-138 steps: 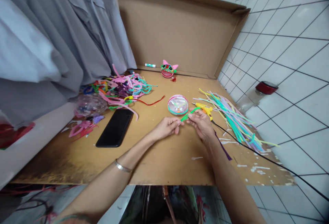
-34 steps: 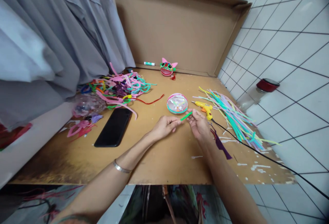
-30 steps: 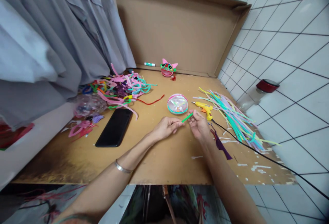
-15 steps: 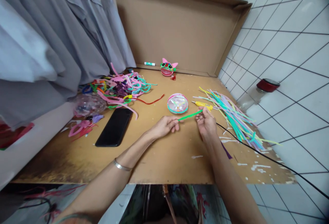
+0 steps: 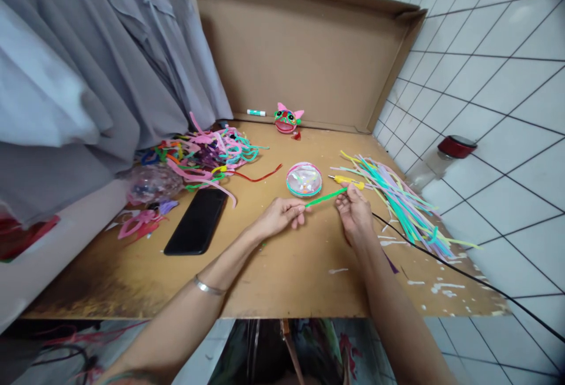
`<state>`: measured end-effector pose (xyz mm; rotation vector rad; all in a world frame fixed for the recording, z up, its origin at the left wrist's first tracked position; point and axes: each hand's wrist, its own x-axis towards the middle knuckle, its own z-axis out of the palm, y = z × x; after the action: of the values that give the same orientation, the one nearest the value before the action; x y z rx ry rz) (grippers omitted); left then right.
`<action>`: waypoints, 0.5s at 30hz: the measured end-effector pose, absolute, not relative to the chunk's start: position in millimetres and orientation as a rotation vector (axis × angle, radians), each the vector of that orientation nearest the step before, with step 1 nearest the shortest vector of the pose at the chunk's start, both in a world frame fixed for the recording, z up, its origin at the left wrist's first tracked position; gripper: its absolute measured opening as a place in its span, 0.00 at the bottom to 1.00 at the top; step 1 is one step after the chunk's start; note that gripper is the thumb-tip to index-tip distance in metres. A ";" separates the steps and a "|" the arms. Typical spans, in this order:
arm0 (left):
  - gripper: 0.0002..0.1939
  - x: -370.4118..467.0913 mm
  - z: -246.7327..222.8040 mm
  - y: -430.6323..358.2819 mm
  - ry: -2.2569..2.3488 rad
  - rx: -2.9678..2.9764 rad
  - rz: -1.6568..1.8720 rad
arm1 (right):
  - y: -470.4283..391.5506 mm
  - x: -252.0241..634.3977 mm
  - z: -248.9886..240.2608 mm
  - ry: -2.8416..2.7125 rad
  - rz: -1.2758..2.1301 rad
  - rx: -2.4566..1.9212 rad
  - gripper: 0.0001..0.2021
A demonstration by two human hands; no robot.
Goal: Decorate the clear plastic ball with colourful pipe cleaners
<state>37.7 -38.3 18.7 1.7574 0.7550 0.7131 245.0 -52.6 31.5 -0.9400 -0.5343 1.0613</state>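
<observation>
Above board, left hand [image 5: 278, 216], right hand [image 5: 354, 214] fingers pinching green pipe cleaner [image 5: 324, 198] ends; now stretched straight.

A brown board table [image 5: 273, 267] carries a black phone [image 5: 196, 228] near left, a tangle of coloured pipe cleaners [image 5: 212, 152] far left, a round clear dome [image 5: 304, 179] at centre, a yellow glue gun [image 5: 348, 181] just right of it, straight pipe cleaners [image 5: 399, 199] right, and a pink-eared figure [image 5: 286, 120] and marker [image 5: 256, 112] far back.

One head-worn camera looks forward and down, close over the cardboard worktable [image 5: 273, 267].
</observation>
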 end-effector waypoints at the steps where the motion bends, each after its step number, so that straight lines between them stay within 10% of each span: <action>1: 0.23 36.8 17.9 -36.3 0.794 1.770 0.747 | -53.4 244.1 33.4 -0.537 1.074 -0.936 0.11; 15: 0.15 25.3 29.5 -20.4 1.097 1.504 1.187 | -58.4 239.7 39.9 -0.611 1.002 -0.903 0.14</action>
<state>25.3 -20.4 29.5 1.5042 1.0975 1.1869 239.7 -58.4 39.9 -0.9029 -0.6108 1.0016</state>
